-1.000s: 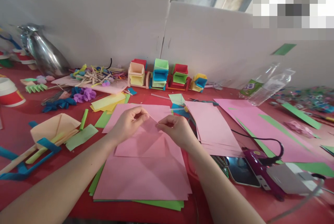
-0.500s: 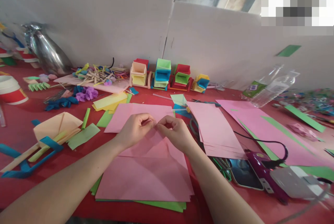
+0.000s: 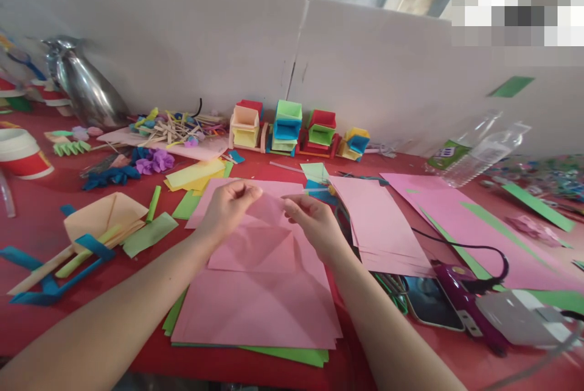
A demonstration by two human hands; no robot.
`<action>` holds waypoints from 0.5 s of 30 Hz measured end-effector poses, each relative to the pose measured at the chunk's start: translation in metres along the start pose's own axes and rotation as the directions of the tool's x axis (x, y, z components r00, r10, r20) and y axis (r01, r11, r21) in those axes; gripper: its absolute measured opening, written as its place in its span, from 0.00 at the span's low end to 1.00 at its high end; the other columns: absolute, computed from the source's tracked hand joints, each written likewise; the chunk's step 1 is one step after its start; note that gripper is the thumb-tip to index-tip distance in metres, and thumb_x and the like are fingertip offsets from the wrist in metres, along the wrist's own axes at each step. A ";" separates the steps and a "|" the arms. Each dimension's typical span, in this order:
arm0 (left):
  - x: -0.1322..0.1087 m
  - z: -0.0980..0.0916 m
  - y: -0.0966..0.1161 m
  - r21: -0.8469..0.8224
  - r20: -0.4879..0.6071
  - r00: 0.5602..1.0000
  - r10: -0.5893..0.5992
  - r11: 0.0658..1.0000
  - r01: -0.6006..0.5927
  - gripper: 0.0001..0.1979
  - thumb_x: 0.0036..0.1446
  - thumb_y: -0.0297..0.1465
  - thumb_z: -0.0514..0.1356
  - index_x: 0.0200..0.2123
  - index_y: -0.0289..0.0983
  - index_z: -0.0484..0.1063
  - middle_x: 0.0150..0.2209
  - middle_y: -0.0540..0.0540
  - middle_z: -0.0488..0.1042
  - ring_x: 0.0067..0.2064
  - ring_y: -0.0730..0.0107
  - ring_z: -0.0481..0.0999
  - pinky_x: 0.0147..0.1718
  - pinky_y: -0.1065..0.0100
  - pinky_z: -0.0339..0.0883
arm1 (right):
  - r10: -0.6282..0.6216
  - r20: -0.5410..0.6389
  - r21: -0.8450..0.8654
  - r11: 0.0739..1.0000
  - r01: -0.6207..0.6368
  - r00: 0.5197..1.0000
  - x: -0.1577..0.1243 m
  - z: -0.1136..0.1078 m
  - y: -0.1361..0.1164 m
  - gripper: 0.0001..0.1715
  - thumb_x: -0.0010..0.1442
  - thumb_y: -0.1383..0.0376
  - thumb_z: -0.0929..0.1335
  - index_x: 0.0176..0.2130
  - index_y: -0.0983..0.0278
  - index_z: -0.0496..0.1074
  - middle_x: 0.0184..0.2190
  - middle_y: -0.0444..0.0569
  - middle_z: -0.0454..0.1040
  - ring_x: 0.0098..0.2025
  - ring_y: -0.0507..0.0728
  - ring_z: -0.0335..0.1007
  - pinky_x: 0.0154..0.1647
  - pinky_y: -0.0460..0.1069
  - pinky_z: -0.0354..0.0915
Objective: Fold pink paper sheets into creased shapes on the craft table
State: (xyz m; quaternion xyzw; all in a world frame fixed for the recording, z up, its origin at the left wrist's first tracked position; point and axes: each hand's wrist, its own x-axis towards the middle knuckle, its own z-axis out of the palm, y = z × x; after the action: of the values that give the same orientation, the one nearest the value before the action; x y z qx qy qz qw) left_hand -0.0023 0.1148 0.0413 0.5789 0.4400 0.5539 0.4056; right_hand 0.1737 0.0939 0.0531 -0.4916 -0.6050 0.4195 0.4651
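Observation:
A creased pink sheet of paper [image 3: 258, 248] is stretched between my hands, above a stack of pink sheets [image 3: 255, 312]. My left hand [image 3: 232, 205] pinches its far left part between thumb and fingers. On the far right, my right hand [image 3: 312, 221] grips the sheet with thumb and forefinger. The part of the paper between the fingertips stands raised, and its near edge lies across the stack. Green sheets [image 3: 292, 356] stick out under the pink stack.
To the right are more pink sheets [image 3: 381, 227], a phone [image 3: 431, 303] and a purple cabled device [image 3: 472, 309]. Left lie a peach folded paper piece [image 3: 104, 214] and blue strips [image 3: 59, 294]. Folded paper boxes [image 3: 287, 129], a metal jug [image 3: 89, 90] and bottles [image 3: 483, 148] stand behind.
My hands have drawn apart from near-touching fingertips, the left moving left and slightly away. The paper between them now shows, spread and lifted. The view has shifted slightly.

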 end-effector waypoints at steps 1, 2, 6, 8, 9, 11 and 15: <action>-0.004 0.004 0.003 -0.004 0.033 0.999 -0.014 1.000 0.014 0.09 0.49 0.36 0.59 0.26 0.36 0.71 0.24 0.53 0.69 0.29 0.74 0.67 0.30 0.73 0.60 | 0.008 0.018 0.020 1.000 -0.009 1.000 -0.001 0.002 -0.001 0.13 0.49 0.58 0.68 0.30 0.65 0.72 0.27 0.45 0.71 0.30 0.51 0.64 0.33 0.46 0.60; -0.007 0.007 0.005 -0.018 0.072 0.996 -0.047 0.999 0.048 0.09 0.49 0.37 0.59 0.26 0.36 0.71 0.25 0.52 0.70 0.30 0.74 0.68 0.30 0.73 0.61 | 0.020 0.027 0.039 0.999 -0.021 0.999 -0.001 0.002 -0.003 0.11 0.48 0.59 0.68 0.28 0.65 0.71 0.24 0.43 0.70 0.28 0.50 0.63 0.31 0.46 0.60; -0.008 0.006 0.009 -0.070 0.343 0.891 -0.298 0.938 0.340 0.14 0.50 0.41 0.58 0.26 0.35 0.69 0.22 0.51 0.70 0.24 0.74 0.70 0.22 0.73 0.63 | 0.109 0.030 0.142 0.984 -0.112 0.994 0.001 -0.003 -0.004 0.10 0.46 0.61 0.68 0.22 0.66 0.69 0.19 0.41 0.65 0.23 0.48 0.59 0.27 0.45 0.58; -0.007 0.004 0.008 -0.032 0.416 0.832 -0.366 0.909 0.416 0.16 0.51 0.43 0.56 0.25 0.34 0.67 0.17 0.50 0.69 0.18 0.75 0.68 0.18 0.75 0.61 | 0.148 0.033 0.185 0.971 -0.152 0.988 0.003 -0.006 -0.003 0.10 0.46 0.61 0.68 0.21 0.66 0.67 0.19 0.41 0.65 0.22 0.48 0.59 0.25 0.45 0.58; -0.007 0.004 0.008 -0.013 0.418 0.827 -0.376 0.908 0.419 0.17 0.51 0.43 0.56 0.24 0.34 0.67 0.14 0.51 0.68 0.16 0.76 0.68 0.16 0.75 0.60 | 0.164 0.038 0.201 0.965 -0.168 0.986 0.003 -0.006 -0.002 0.11 0.45 0.60 0.69 0.21 0.66 0.67 0.18 0.41 0.64 0.22 0.48 0.58 0.25 0.45 0.58; -0.009 0.004 0.006 0.006 0.390 0.843 -0.371 0.916 0.400 0.17 0.52 0.44 0.55 0.23 0.35 0.65 0.12 0.51 0.67 0.15 0.76 0.67 0.15 0.76 0.59 | 0.187 0.057 0.224 0.955 -0.195 0.981 0.003 -0.005 0.000 0.11 0.44 0.59 0.69 0.23 0.66 0.68 0.19 0.40 0.65 0.21 0.47 0.58 0.23 0.44 0.57; -0.010 0.003 0.005 0.020 0.427 0.827 -0.366 0.918 0.395 0.17 0.52 0.44 0.55 0.23 0.36 0.62 0.14 0.52 0.69 0.16 0.74 0.70 0.16 0.76 0.61 | 0.179 0.043 0.225 0.957 -0.184 0.983 0.003 -0.004 0.002 0.13 0.43 0.59 0.70 0.23 0.66 0.68 0.18 0.40 0.64 0.21 0.47 0.58 0.22 0.44 0.56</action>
State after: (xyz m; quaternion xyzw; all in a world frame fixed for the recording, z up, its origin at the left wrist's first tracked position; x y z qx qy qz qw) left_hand 0.0006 0.1040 0.0427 0.5711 0.4289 0.3383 0.6127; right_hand 0.1774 0.0976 0.0521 -0.4837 -0.5104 0.5325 0.4712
